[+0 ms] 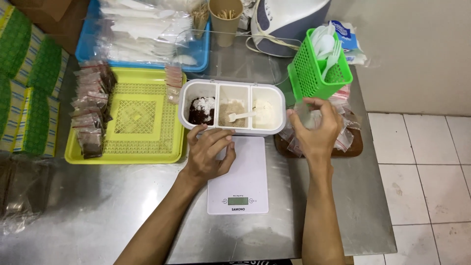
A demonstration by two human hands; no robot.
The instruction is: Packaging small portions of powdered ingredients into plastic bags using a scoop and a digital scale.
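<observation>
A small clear bag (306,118) is pinched in the right hand (318,131) fingers; the left hand (208,156) rests loosely curled, empty, on the scale (245,184), just below the spice box (232,107).

White scale (245,172) on grey steel table (98,211), near centre. Just beyond it, a white three-part box (232,128): dark brown, tan, cream powders. Left, a lime-yellow lattice tray (137,122); far left, a blue tray (196,54). Right, a bright green slotted basket (314,73) with white spoons (325,44).
</observation>
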